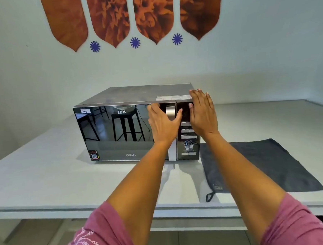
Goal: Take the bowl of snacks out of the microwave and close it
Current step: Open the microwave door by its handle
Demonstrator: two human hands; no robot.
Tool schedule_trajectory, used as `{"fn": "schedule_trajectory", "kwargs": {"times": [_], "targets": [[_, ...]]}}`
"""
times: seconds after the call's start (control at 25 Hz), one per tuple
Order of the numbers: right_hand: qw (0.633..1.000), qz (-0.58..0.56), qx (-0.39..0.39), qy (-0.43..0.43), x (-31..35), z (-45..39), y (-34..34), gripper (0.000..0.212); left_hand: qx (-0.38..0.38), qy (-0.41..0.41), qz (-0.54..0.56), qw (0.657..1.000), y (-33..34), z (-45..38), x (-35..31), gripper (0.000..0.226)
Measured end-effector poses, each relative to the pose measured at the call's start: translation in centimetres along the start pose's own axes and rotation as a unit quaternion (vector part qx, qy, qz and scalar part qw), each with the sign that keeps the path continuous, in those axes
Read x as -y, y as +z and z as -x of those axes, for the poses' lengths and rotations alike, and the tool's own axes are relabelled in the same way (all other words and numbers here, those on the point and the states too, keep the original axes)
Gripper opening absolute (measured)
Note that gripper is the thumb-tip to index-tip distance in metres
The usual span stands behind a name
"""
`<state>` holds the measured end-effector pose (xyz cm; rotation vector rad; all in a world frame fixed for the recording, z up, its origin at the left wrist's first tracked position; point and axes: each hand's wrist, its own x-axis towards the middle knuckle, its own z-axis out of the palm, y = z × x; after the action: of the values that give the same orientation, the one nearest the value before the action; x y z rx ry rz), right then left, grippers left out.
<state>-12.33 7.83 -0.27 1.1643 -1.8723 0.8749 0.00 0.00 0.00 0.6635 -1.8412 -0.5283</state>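
A silver microwave [120, 132] with a mirrored black door stands on the white table [47, 180], its door closed. My left hand [161, 124] curls around the vertical silver door handle [170, 112], fingers on its left side and thumb on its right. My right hand [203, 112] lies flat, fingers together, against the top right corner of the microwave over the control panel [188, 139]. The bowl of snacks is hidden from view.
A dark grey cloth [262, 167] lies flat on the table to the right of the microwave, reaching near the front edge. A pale wall with orange and blue decorations stands close behind the microwave.
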Motion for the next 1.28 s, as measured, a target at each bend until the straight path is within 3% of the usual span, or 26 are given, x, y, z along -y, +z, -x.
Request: {"fn": "schedule_trajectory", "kwargs": {"times": [0.24, 0.36, 0.64, 0.88, 1.08, 1.2, 1.28], "targets": [[1.000, 0.001, 0.022, 0.006, -0.7, 1.8, 0.6, 0.047, 0.057, -0.144, 0.106, 0.982, 2.1, 0.8, 0.1, 0.052], [1.000, -0.003, 0.020, 0.005, -0.9, 1.7, 0.6, 0.046, 0.056, -0.178, 0.101, 0.977, 3.1, 0.9, 0.6, 0.043], [1.000, -0.016, 0.019, -0.008, -1.4, 1.7, 0.8, 0.047, 0.063, -0.211, 0.073, 0.973, 3.4, 1.0, 0.8, 0.053], [1.000, -0.022, -0.010, 0.009, -1.3, 1.4, 0.9, 0.046, 0.002, -0.271, 0.064, 0.961, 3.2, 2.9, 0.2, 0.047], [0.997, -0.058, 0.005, 0.043, 0.2, 2.0, 0.8, 0.045, 0.005, -0.261, 0.065, 0.963, 1.4, 4.4, 0.7, 0.050], [0.984, -0.153, -0.013, 0.090, 1.3, 2.2, 0.0, 0.042, 0.029, -0.224, 0.083, 0.971, 0.4, 5.3, 1.6, 0.050], [0.965, -0.256, -0.011, 0.061, 2.7, 2.8, -0.3, 0.039, 0.041, -0.185, 0.071, 0.979, -0.8, 6.4, 2.3, 0.058]]}}
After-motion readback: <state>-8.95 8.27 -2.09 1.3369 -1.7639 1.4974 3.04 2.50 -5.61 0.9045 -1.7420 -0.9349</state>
